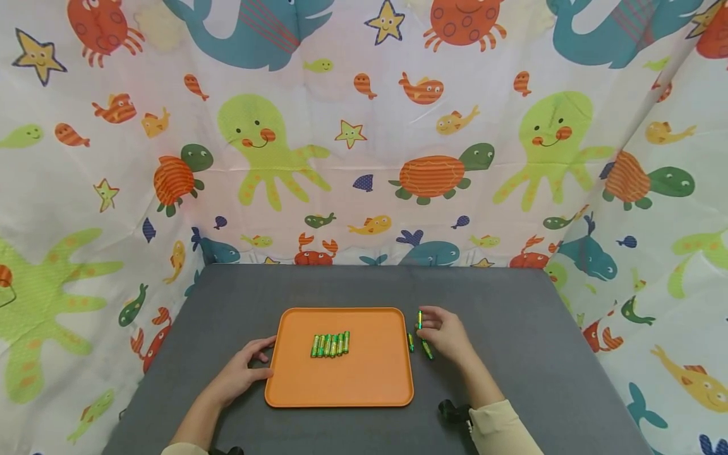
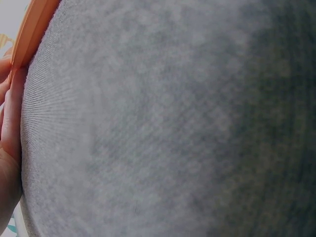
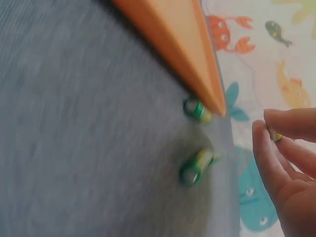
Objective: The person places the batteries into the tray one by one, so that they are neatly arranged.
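Note:
An orange tray (image 1: 364, 385) lies on the table with several green-and-gold batteries (image 1: 333, 345) side by side in a row on it. My left hand (image 1: 240, 371) rests at the tray's left edge, fingertips and thumb touching the rim. In the left wrist view, its fingers (image 2: 14, 108) lie along the tray's side. My right hand (image 1: 446, 333) pinches one battery (image 1: 420, 318) between thumb and fingers, just right of the tray. Below that hand, another battery (image 1: 427, 349) lies on the table, and one more (image 1: 411, 342) sits close against the tray's right edge.
The grey tabletop (image 1: 500, 316) runs back to a curtain (image 1: 352, 177) printed with sea animals, which also hangs along both sides. A dark wrist device (image 1: 453, 411) sits by the right sleeve (image 1: 503, 426).

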Demonstrator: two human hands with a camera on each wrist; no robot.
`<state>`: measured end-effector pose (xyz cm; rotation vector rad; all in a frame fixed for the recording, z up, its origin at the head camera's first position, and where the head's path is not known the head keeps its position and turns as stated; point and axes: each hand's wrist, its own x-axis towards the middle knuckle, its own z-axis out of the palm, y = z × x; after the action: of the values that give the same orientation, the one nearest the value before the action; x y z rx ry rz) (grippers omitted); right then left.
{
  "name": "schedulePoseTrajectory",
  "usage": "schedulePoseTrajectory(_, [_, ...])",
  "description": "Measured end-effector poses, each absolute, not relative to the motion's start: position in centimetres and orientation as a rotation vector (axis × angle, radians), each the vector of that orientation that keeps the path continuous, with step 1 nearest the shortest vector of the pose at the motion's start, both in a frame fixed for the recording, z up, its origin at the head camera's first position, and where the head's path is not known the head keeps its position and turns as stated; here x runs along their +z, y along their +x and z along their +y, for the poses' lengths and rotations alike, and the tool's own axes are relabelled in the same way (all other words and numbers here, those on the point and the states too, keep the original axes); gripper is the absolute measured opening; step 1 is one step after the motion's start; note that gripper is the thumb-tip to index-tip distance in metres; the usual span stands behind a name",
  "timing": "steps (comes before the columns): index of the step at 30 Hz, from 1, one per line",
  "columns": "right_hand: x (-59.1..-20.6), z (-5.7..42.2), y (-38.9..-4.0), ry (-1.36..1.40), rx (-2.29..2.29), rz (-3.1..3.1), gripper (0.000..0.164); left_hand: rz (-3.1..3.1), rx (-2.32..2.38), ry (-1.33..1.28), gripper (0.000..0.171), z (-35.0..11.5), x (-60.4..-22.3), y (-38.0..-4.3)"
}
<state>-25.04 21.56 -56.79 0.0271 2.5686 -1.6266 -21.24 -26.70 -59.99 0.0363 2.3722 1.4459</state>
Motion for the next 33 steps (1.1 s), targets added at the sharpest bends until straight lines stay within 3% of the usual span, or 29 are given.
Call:
schedulePoseTrajectory(12, [-55.7, 16.3, -24.5, -0.038, -1.658, 2.503, 0.046, 2.392, 1.436, 0.034, 0.074, -26.7, -60.2, -21.2])
schedulePoseTrajectory(33, [-58.1, 9.6, -24.7, -0.203, -1.48, 2.477, 0.048, 2.374, 1.449, -0.005, 0.074, -26.6, -60.0, -21.2])
